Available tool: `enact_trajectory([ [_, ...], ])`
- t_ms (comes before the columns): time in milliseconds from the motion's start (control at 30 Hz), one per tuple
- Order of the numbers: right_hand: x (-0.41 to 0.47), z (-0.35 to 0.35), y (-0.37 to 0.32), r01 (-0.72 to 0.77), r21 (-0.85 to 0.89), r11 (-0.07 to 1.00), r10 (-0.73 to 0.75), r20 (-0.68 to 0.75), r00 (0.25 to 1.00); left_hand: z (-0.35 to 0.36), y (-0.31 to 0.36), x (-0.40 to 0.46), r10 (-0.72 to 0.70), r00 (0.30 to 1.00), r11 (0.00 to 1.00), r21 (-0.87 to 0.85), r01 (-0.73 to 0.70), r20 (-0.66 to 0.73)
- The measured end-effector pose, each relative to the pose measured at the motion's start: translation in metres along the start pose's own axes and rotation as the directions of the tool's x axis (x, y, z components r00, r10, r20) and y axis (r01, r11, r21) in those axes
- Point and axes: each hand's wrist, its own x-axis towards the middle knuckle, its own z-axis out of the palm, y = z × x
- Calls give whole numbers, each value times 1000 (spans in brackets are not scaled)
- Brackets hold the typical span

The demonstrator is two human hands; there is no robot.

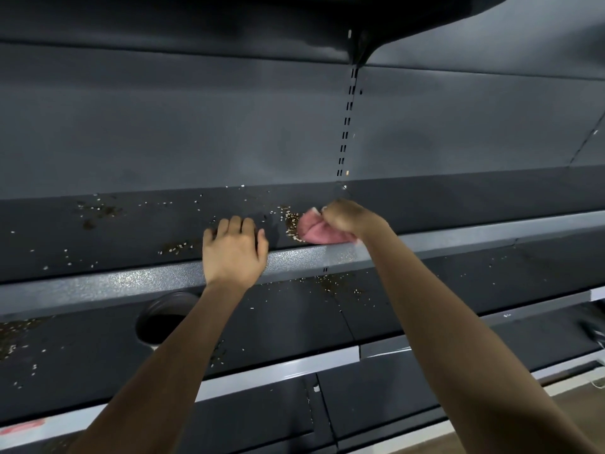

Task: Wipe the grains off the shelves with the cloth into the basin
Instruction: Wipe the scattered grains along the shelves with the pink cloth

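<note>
Your right hand (343,217) grips the bunched pink cloth (316,231) and presses it onto the upper shelf (131,224), just behind its front lip. A heap of grains (291,222) lies touching the cloth, between your two hands. Your left hand (234,250) rests on the shelf's front edge, fingers loosely bent over it and holding nothing. More grains are scattered out beyond your left hand. The basin (163,317) sits on the lower shelf (294,319), under your left forearm, partly hidden by it.
</note>
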Motion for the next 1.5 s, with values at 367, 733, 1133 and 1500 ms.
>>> enact_trajectory([
  [367,11,-5,-8,178,295,939,-96,-273,957,-1,-1,1,-9,1000,1000,1,9,9],
  [733,-16,-6,-6,413,-160,897,-372,231,899,-2,-1,0,-10,1000,1000,-7,11,16],
  [1133,-2,9,-8,515,-52,856,-478,299,826,0,-3,0,-32,999,997,-76,33,12],
  [1500,19,50,-18,603,-85,793,-609,-123,783,-2,-2,1,-29,1000,998,-61,30,5],
])
